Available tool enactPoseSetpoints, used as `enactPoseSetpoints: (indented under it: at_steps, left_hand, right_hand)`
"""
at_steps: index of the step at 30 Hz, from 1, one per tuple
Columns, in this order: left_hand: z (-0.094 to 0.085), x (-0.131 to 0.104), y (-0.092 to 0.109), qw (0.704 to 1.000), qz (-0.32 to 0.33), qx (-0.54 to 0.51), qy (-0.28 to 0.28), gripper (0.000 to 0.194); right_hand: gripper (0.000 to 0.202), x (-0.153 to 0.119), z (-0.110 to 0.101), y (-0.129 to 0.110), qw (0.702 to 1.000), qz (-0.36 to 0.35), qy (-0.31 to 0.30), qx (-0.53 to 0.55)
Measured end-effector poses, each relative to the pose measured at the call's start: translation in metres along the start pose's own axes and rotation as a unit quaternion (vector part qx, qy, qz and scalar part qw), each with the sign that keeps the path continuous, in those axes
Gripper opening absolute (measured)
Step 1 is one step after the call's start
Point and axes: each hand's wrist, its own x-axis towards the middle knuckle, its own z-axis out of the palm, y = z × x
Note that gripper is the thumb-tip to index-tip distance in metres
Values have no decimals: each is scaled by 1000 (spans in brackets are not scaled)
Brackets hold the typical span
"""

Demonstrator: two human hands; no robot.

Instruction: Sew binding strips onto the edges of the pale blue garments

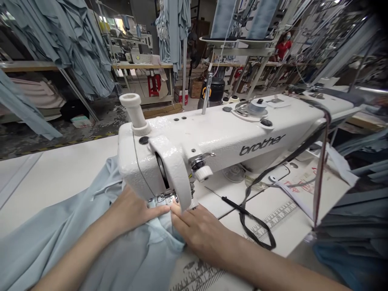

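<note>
A white sewing machine (194, 137) stands across the middle of the head view. Light blue fabric (75, 226) spreads over the table at the left and passes under the machine's needle area. My left hand (130, 210) lies on the fabric left of the needle, its thumb stretched out toward the presser foot and the other fingers hidden behind the machine head. My right hand (197, 228) is right of the needle, its fingers closed together on the fabric edge. Both hands' fingertips are close together just below the machine head.
A black-handled tool (233, 205) with a black strap lies on the table right of my right hand. Printed papers (321, 182) are farther right. Hanging blue garments (79, 44), thread cones (224, 20) and a person in red (283, 48) are behind.
</note>
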Motion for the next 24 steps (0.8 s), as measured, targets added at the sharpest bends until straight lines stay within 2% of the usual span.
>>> enactPoseSetpoints:
  at_steps: [6, 11, 13, 16, 19, 24]
  left_hand:
    - [6, -26, 27, 994, -50, 91, 45, 36]
    - [16, -25, 37, 986, -63, 140, 57, 19]
    - [17, -23, 38, 983, -33, 166, 76, 17]
    - [16, -30, 41, 972, 68, 201, 100, 24]
    - [15, -45, 43, 953, 153, 235, 111, 35]
    - [13, -59, 30, 933, 196, 276, 120, 40]
  right_hand:
    - [23, -7, -9, -6, 998, 2, -18, 52]
    - [21, -8, -11, -4, 994, 18, -35, 101]
    - [21, -8, -14, -3, 993, 23, -48, 110]
    - [21, -13, -18, -4, 991, 26, -62, 114]
    - [21, -23, -18, -8, 992, 26, -50, 112]
    - [24, -29, -12, -12, 995, 24, -27, 96]
